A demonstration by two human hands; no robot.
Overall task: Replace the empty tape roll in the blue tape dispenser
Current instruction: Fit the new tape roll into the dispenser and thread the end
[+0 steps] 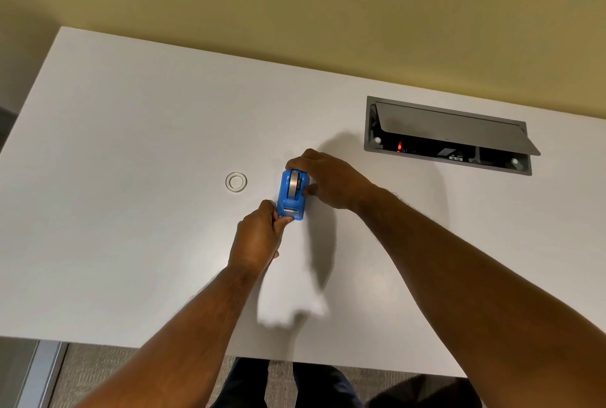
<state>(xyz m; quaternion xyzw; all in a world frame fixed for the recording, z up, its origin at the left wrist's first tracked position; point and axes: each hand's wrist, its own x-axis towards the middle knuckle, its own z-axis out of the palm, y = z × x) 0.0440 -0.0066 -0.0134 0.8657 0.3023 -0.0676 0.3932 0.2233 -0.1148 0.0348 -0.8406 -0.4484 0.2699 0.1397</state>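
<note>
White surface against a yellowish wall, open cable hatch at 2 o'clock. Blue tape dispenser sits mid-surface, long axis 12-to-6, a roll seated in it. Right hand has its grip closed round the dispenser's far end from 3 o'clock; left hand pinches the cutter end at 6. Clear ring, probably the empty core, lies apart at 9, nearer the left hand.

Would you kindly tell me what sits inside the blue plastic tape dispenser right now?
A grey roll stands on edge inside the blue plastic tape dispenser. The right hand covers its far end; the left hand grips the cutter end. The roll's hub is hidden.
</note>
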